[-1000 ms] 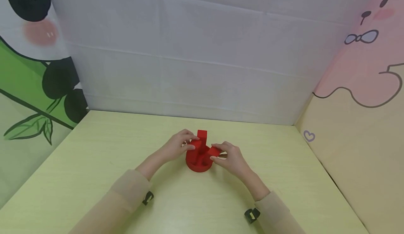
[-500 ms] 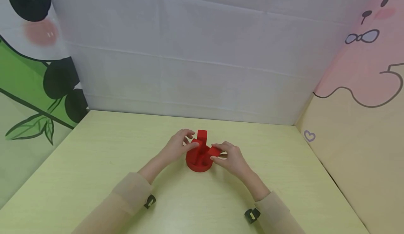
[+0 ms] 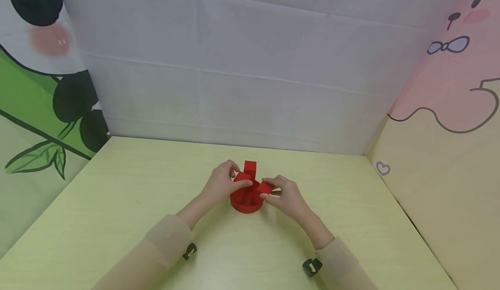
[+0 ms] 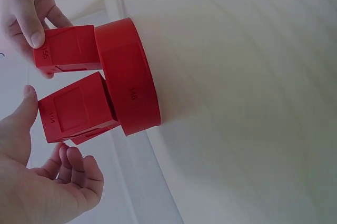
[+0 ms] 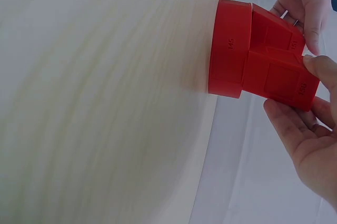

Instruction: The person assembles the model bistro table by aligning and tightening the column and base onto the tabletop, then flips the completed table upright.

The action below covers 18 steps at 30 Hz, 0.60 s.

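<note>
A round red base [image 3: 247, 209] stands on the table, with red rectangular blocks rising from it. My right hand [image 3: 288, 198] pinches the right block [image 3: 265, 188] near its upper end, thumb on one side and fingers on the other; the right wrist view shows this block [image 5: 281, 79] leaning out from the base [image 5: 230, 48]. My left hand [image 3: 219, 185] is at the left block [image 3: 242, 176]. In the left wrist view its thumb touches the upper end of that block [image 4: 76, 105], while the loosely bent fingers [image 4: 76, 169] lie just beside the opposite edge.
A third red block [image 3: 250, 168] stands upright at the back of the base. The pale wooden table [image 3: 156, 173] meets a white cloth wall [image 3: 242, 64] behind and printed cartoon panels at both sides. Small black devices [image 3: 312, 267] sit at both wrists.
My left hand's fingers have come off the left block and drawn back, and its thumb has slid right across the block's top. The right hand has kept its pinch without moving.
</note>
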Motion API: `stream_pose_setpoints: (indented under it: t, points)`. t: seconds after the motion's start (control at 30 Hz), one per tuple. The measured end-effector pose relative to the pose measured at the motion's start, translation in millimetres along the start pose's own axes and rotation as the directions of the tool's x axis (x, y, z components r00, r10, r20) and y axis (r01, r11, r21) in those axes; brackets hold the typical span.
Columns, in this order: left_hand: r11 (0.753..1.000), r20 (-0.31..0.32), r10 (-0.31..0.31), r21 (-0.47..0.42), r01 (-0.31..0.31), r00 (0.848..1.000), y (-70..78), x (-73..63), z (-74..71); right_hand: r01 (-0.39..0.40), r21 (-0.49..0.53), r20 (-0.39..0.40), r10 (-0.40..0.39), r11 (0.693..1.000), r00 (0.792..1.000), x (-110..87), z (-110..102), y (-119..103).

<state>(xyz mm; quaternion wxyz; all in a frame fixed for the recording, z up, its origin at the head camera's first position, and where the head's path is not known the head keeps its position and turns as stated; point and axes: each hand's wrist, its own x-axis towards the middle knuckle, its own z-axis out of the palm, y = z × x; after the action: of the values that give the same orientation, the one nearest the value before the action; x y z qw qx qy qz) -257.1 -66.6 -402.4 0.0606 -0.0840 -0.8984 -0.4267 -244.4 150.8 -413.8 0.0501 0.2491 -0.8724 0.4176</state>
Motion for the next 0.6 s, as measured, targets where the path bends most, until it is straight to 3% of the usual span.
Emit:
stream_pose_setpoints:
  t: [0.2,0.33,0.47,0.6]
  points:
    - [0.999,0.02,0.031,0.034,-0.032,0.999,-2.3,2.2,-0.8,-0.006,-0.005,-0.001,0.006,1.0,1.0,0.2,0.3,-0.3]
    - [0.993,0.065,0.097,0.056,-0.1,0.993,-3.0,2.7,-3.2,-0.021,-0.009,0.0,0.021,1.0,1.0,0.3,0.3,-0.9]
    - [0.983,0.135,0.165,0.062,-0.174,0.977,-5.8,2.1,-6.5,-0.013,-0.011,-0.002,0.013,1.0,1.0,0.4,0.8,-0.8]
    - [0.969,0.214,0.228,0.046,-0.243,0.95,-10.5,0.5,-10.3,-0.004,-0.012,-0.003,0.004,1.0,1.0,0.3,1.0,-0.6]
